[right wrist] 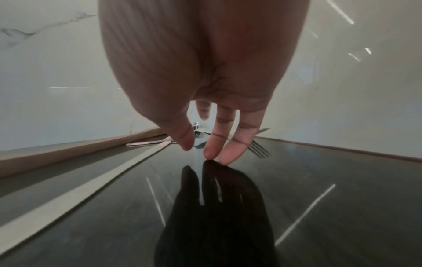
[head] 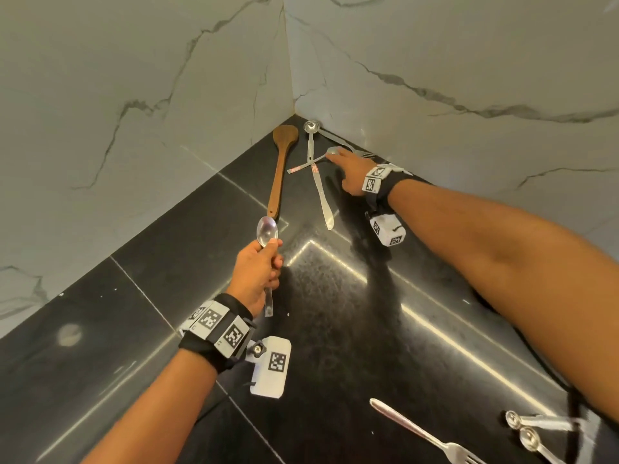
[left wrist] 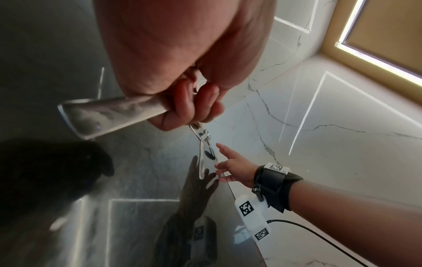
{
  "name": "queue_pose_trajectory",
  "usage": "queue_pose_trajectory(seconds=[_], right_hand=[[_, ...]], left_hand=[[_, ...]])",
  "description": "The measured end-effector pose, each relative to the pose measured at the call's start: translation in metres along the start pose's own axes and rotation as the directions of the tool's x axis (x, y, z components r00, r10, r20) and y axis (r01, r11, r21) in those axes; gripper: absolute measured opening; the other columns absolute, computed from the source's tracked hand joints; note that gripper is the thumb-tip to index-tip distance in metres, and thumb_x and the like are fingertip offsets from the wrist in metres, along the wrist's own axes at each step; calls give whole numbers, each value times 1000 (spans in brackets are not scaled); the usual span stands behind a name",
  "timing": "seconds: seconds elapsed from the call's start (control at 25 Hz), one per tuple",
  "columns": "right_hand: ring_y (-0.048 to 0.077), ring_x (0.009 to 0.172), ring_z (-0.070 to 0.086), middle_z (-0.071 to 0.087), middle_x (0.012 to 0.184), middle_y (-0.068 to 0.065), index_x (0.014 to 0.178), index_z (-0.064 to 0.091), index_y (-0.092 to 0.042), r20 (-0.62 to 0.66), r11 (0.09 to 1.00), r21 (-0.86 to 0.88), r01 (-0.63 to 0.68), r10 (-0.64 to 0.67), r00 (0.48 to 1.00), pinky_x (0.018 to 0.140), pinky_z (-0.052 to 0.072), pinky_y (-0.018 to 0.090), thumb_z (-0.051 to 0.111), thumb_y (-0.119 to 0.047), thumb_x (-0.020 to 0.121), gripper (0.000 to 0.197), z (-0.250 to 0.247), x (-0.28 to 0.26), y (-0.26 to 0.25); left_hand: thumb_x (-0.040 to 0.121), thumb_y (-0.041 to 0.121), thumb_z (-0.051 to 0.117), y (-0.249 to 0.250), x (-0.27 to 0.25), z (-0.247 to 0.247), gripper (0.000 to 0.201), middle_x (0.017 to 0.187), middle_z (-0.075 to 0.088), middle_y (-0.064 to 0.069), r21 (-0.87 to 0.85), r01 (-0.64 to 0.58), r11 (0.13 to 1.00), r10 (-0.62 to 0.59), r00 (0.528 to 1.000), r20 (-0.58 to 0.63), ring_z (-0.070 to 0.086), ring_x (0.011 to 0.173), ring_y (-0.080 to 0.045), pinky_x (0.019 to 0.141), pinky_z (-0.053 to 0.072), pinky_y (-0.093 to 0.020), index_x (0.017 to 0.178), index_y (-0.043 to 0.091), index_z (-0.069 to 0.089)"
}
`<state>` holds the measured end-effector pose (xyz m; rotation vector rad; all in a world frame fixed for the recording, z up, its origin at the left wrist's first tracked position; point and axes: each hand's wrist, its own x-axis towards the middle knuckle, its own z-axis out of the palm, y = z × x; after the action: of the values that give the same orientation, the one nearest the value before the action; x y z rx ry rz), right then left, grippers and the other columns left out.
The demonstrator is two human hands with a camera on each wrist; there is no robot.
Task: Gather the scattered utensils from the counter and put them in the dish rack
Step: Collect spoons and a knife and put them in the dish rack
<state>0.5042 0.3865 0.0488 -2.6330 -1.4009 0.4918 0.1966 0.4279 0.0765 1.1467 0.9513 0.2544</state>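
Note:
My left hand (head: 261, 269) grips a steel spoon (head: 266, 232) by its handle, bowl pointing up and away; the handle end (left wrist: 100, 115) shows below the fist in the left wrist view. My right hand (head: 348, 169) reaches into the counter corner with fingers straight, fingertips (right wrist: 211, 155) touching the black counter by a small spoon (head: 331, 151) and a fork (right wrist: 259, 149). A wooden spoon (head: 280, 162), a small ladle (head: 311, 135) and a butter knife (head: 323, 199) lie crossed in that corner. No dish rack is in view.
White marble walls (head: 167, 95) close the corner on two sides. On the black counter (head: 368, 329) at the near right lie another fork (head: 425, 433) and two small steel spoons (head: 522, 426). A window frame (left wrist: 376, 36) shows in the left wrist view.

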Motion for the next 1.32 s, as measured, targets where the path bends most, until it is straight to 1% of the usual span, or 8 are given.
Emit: queue_pose_trajectory(seconds=[0.2, 0.32, 0.48, 0.64, 0.8, 0.92, 1.08, 1.32], right_hand=[[37, 147, 28, 11, 166, 7, 158, 16, -26, 43, 997, -36, -73, 75, 996, 116, 29, 46, 52, -15, 93, 75, -6, 33, -8], [38, 119, 55, 42, 143, 12, 145, 44, -22, -37, 994, -73, -77, 74, 997, 96, 50, 46, 60, -23, 88, 59, -6, 38, -4], [31, 99, 64, 64, 120, 7, 115, 69, -24, -158, 992, -87, -91, 76, 985, 81, 55, 39, 63, -14, 85, 32, -2, 16, 9], [21, 93, 68, 74, 103, 0, 106, 75, -26, -407, 961, 263, -89, 194, 893, 85, 55, 36, 69, -20, 84, 23, -21, -23, 26], [6, 78, 67, 74, 89, -3, 100, 76, -18, -558, 673, 707, 217, 342, 756, 75, 52, 22, 78, -19, 81, 19, -50, -106, 22], [2, 70, 67, 75, 79, -7, 92, 73, -20, -450, 469, 842, 265, 341, 825, 59, 48, 14, 77, -11, 83, 13, -49, -184, -3], [6, 66, 68, 76, 78, -3, 101, 73, -14, -289, 398, 900, 177, 242, 926, 57, 50, 17, 77, -7, 82, 20, -20, -261, -47], [30, 77, 71, 74, 91, 18, 110, 71, -15, -333, 414, 893, 175, 348, 877, 76, 61, 41, 81, -8, 76, 36, 31, -295, -93]], left_hand=[[100, 19, 51, 21, 14, -12, 11, 64, 52, -1, 38, -17, 999, 16, 1000, 8, 36, 46, -7, 40, 28, -16, 104, 12, 58], [100, 19, 52, 19, 16, -17, 12, 66, 55, -1, 54, -21, 998, 21, 1000, 8, 39, 49, -7, 42, 31, -16, 106, 12, 59], [99, 16, 51, 11, 12, -10, 19, 69, 56, -3, 42, 10, 999, -11, 1000, 16, 41, 53, -9, 46, 33, -18, 114, 7, 56], [100, 6, 45, 10, 2, -1, 18, 75, 64, -9, -2, 17, 1000, -17, 999, 38, 58, 57, -11, 52, 48, -20, 114, 4, 56], [101, 7, 49, 6, -15, 5, 20, 97, 71, -18, -92, -19, 996, 26, 997, 73, 73, 76, -20, 68, 62, -27, 119, 3, 56], [100, 8, 51, 3, -35, 14, 24, 102, 72, -19, -91, -70, 993, 80, 990, 114, 72, 87, -26, 82, 60, -36, 123, 2, 55], [99, 6, 50, -1, -68, 30, 23, 108, 71, -23, -83, -89, 993, 106, 970, 220, 71, 96, -33, 93, 55, -44, 121, 1, 54], [104, 12, 38, -40, -112, 65, 25, 90, 71, -16, -41, -59, 997, 70, 918, 390, 69, 75, -23, 66, 55, -31, 112, 9, 61]])
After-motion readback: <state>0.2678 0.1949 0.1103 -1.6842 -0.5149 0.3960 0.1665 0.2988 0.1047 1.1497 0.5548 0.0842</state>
